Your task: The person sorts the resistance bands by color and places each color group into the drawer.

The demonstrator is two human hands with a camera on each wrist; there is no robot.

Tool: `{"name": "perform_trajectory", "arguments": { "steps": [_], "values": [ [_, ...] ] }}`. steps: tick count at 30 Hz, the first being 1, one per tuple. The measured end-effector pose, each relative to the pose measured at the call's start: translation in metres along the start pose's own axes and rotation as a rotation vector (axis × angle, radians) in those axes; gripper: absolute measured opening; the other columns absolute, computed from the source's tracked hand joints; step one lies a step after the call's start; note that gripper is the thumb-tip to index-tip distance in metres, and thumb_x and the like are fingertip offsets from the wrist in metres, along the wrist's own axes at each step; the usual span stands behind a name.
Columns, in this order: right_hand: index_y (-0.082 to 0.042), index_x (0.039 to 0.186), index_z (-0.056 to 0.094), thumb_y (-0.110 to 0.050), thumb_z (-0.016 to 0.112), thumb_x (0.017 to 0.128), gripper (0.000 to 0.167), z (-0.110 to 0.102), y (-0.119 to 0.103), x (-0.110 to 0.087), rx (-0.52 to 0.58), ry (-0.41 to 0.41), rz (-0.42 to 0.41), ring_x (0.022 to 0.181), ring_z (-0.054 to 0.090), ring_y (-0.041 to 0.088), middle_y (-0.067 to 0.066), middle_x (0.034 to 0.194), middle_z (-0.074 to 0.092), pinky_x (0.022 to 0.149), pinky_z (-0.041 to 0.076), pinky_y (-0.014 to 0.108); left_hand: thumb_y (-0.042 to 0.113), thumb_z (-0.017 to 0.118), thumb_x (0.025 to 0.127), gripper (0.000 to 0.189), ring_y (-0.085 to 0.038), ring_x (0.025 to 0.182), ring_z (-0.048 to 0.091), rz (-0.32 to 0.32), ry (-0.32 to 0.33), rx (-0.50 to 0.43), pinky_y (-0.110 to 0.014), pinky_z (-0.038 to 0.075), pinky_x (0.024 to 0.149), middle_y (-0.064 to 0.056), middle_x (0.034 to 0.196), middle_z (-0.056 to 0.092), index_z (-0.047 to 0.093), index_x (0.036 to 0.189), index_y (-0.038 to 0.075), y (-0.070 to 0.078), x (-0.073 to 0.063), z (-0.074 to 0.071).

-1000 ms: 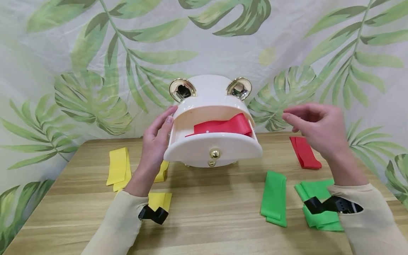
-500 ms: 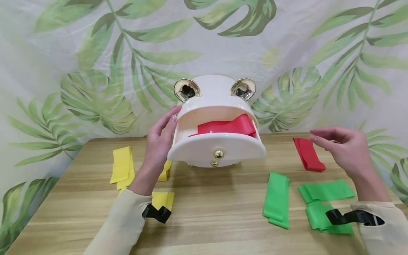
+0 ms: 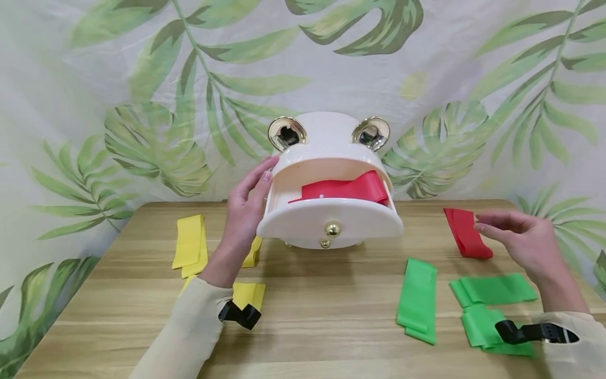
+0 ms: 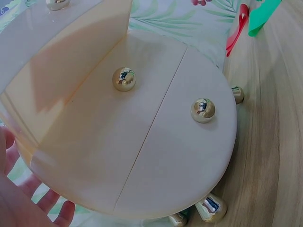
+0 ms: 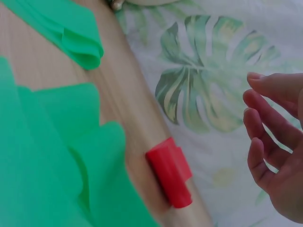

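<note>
A white frog-shaped drawer box (image 3: pixel 329 137) with gold-rimmed eyes stands at the table's back, its top drawer (image 3: pixel 303 221) pulled out. Inside that drawer lies a red folded cloth strip (image 3: pixel 345 189). My left hand (image 3: pixel 246 208) rests against the box's left side, thumb toward the front; the left wrist view shows its fingertips (image 4: pixel 47 201) at the box's edge. Over on the right, my right hand (image 3: pixel 527 242) hovers beside another red folded strip (image 3: pixel 468 234), thumb and fingers bent with nothing between them. The right wrist view shows a gap between this hand (image 5: pixel 279 142) and the red strip (image 5: pixel 171 172).
Green folded strips (image 3: pixel 417 300) lie on the table's right part, some below my right hand. Yellow folded strips (image 3: pixel 190 242) are at the left, partly hidden by my left arm. A leaf-print cloth (image 3: pixel 227 79) hangs behind the wooden table (image 3: pixel 331 316).
My right hand has moved right and down, away from the box and to the red strip on the table. My left hand stays at the box. The head view has turned slightly left.
</note>
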State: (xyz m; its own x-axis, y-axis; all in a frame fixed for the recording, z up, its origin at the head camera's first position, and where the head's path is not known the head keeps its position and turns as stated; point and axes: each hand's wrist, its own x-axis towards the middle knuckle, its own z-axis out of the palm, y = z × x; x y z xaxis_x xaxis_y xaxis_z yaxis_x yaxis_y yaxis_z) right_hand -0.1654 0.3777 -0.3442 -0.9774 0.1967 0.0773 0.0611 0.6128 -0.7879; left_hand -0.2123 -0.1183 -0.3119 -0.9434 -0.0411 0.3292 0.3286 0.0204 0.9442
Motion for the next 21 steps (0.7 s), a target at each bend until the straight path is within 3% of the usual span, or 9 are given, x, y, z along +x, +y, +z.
{"name": "perform_trajectory", "arguments": {
  "steps": [7, 16, 21],
  "values": [
    [-0.014, 0.133, 0.074, -0.043, 0.077, 0.098, 0.045, -0.002, 0.019, 0.004, -0.040, -0.067, 0.035, 0.098, 0.057, -0.014, -0.042, 0.097, 0.067, 0.078, 0.045, 0.016, 0.035, 0.055, 0.111, 0.038, -0.002, 0.151, 0.043, -0.005, -0.001, 0.019, -0.039, 0.037, 0.128, 0.015, 0.160, 0.054, 0.065, 0.147, 0.028, 0.000, 0.000, -0.001],
    [-0.009, 0.131, 0.075, -0.039, 0.083, 0.094, 0.049, 0.000, 0.044, 0.009, -0.088, -0.127, 0.046, 0.094, 0.056, -0.011, -0.039, 0.099, 0.062, 0.075, 0.053, 0.019, 0.035, 0.055, 0.111, 0.038, -0.001, 0.152, 0.042, -0.008, -0.011, 0.020, -0.040, 0.036, 0.129, 0.015, 0.162, 0.052, 0.064, 0.148, 0.029, -0.001, 0.000, 0.000],
    [-0.009, 0.132, 0.074, -0.042, 0.084, 0.091, 0.053, -0.001, 0.051, 0.012, -0.123, -0.158, 0.082, 0.097, 0.051, -0.010, -0.036, 0.101, 0.059, 0.079, 0.045, 0.020, 0.034, 0.055, 0.111, 0.038, -0.002, 0.152, 0.042, -0.002, -0.008, 0.022, -0.041, 0.036, 0.129, 0.014, 0.162, 0.053, 0.064, 0.148, 0.028, 0.000, 0.000, 0.000]
  ]
}}
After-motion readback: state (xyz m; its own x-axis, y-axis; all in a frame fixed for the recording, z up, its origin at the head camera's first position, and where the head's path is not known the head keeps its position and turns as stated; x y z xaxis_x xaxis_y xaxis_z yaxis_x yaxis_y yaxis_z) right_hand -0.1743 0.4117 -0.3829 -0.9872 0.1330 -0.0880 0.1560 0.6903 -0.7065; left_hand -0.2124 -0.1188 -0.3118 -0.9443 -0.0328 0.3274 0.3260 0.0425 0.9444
